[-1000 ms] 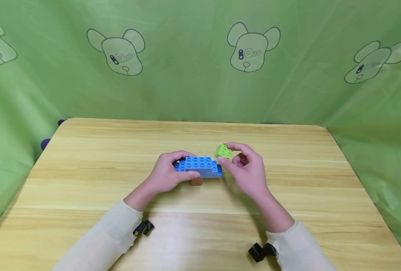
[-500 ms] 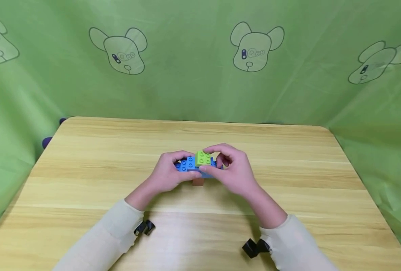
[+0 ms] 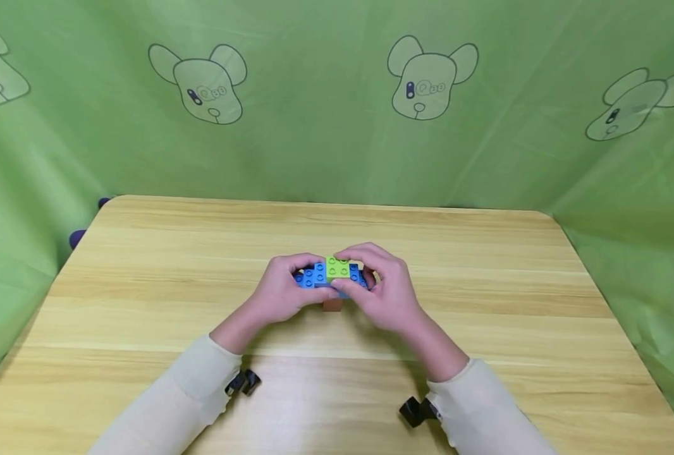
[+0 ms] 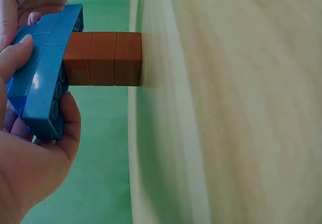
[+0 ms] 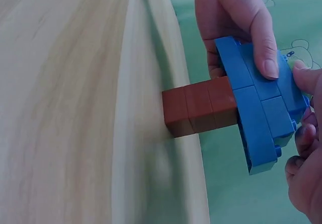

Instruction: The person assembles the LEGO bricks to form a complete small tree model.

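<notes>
A lime-green toy brick [image 3: 337,268] sits at the top of a stepped body of blue bricks [image 3: 310,278]; whether it is fully pressed down cannot be seen. My right hand [image 3: 392,292] pinches the green brick between thumb and forefinger. With the thumb on the near side and fingers behind and below, my left hand [image 3: 279,292] grips the left part of the blue bricks. Under them stands a column of three reddish-brown bricks [image 4: 102,59], upright on the table. The right wrist view shows the blue bricks [image 5: 256,108] widest at the bottom layer.
The wooden table [image 3: 172,253] stretches out on all sides of the stack. A green curtain [image 3: 314,139] with printed mouse-like heads hangs behind and beside it. Small black devices [image 3: 246,382] are worn at both wrists.
My right hand has carried the green brick leftward from beside the blue bricks to over their middle, then slightly further left and down onto the top. My left hand has stayed in place.
</notes>
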A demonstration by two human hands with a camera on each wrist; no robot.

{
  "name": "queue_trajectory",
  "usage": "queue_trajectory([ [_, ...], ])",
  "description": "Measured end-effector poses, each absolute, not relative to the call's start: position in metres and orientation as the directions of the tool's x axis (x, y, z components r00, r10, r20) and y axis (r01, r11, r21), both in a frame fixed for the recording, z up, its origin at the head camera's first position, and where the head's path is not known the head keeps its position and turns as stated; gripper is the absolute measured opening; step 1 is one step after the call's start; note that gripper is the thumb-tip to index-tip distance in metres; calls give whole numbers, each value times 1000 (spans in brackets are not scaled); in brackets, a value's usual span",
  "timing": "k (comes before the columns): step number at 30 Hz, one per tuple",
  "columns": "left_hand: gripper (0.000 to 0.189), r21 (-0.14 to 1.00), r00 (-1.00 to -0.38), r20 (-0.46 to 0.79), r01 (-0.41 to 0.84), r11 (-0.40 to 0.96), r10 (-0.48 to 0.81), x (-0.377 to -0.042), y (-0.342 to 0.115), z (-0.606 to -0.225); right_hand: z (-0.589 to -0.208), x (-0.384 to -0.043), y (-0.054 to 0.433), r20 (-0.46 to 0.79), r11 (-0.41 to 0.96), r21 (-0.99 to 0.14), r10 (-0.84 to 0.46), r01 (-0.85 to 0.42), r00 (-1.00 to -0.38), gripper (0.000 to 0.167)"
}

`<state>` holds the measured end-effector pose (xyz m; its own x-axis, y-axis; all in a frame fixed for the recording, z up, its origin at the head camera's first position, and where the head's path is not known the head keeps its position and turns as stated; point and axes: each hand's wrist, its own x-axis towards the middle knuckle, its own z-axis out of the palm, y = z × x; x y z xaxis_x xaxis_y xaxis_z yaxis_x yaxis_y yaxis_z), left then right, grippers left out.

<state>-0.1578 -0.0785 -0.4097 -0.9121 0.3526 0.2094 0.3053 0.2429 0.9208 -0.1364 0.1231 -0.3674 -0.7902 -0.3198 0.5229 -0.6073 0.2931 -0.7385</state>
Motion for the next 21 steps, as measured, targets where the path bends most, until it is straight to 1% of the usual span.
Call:
queue_trajectory([
  [4, 40, 921, -912, 207, 304, 244, 354, -157, -78, -409, -389, -143, 128, 554, 310, -708, -312, -634, -772, 36],
  [7, 42, 915, -907, 212, 315, 252, 364, -157, -77, -409, -396, -143, 131, 588, 343, -666, -304, -662, -749, 40],
  [10, 46, 907, -902, 211, 324, 268, 377, -157, -77, -409, -399, -141, 133, 605, 379, -640, -286, -668, -743, 50],
  [12, 51, 903, -903, 199, 319, 286, 380, -156, -78, -409, -402, -139, 136, 582, 401, -657, -269, -639, -767, 58],
  [15, 58, 903, -910, 181, 305, 304, 374, -155, -85, -410, -407, -134, 143, 512, 435, -703, -239, -562, -825, 65],
  [18, 60, 901, -915, 179, 300, 312, 362, -153, -95, -410, -408, -129, 149, 450, 452, -745, -200, -490, -870, 63],
  [21, 56, 885, -915, 183, 312, 345, 359, -151, -104, -410, -414, -126, 157, 423, 466, -762, -169, -451, -890, 57],
])
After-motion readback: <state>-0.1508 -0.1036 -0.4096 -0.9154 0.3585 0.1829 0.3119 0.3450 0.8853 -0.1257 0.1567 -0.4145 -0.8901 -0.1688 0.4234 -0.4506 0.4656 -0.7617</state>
